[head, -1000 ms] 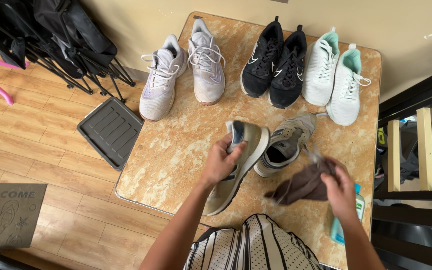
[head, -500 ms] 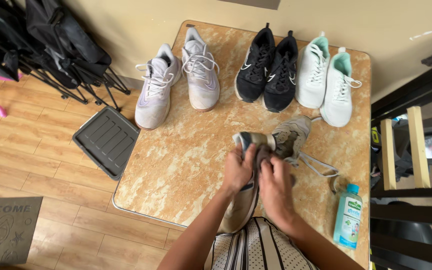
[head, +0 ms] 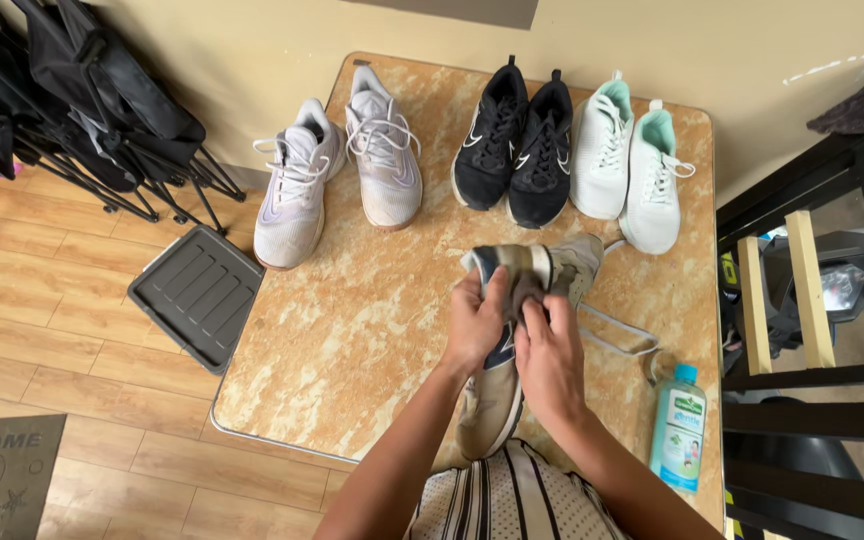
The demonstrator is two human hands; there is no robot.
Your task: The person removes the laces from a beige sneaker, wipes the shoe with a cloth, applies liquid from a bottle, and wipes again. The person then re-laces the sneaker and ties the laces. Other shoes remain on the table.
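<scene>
My left hand (head: 474, 322) grips a tan and grey sneaker (head: 492, 400) by its heel end, toe pointing toward me, held above the marbled table (head: 352, 330). My right hand (head: 549, 355) presses a dark brown cloth (head: 526, 290) against the sneaker's heel; most of the cloth is hidden under my fingers. The matching grey sneaker (head: 577, 268) lies on the table just beyond my hands, its lace trailing right.
Along the table's far edge stand a pale lilac pair (head: 337, 170), a black pair (head: 514, 145) and a white-mint pair (head: 627, 165). A clear bottle with blue cap (head: 679, 428) lies near my right arm. A dark tray (head: 197, 292) and folded chairs (head: 92, 100) are left.
My right hand brought the brown cloth from the right side onto the sneaker's heel. Both hands now meet on the shoe. The bottle came into full view.
</scene>
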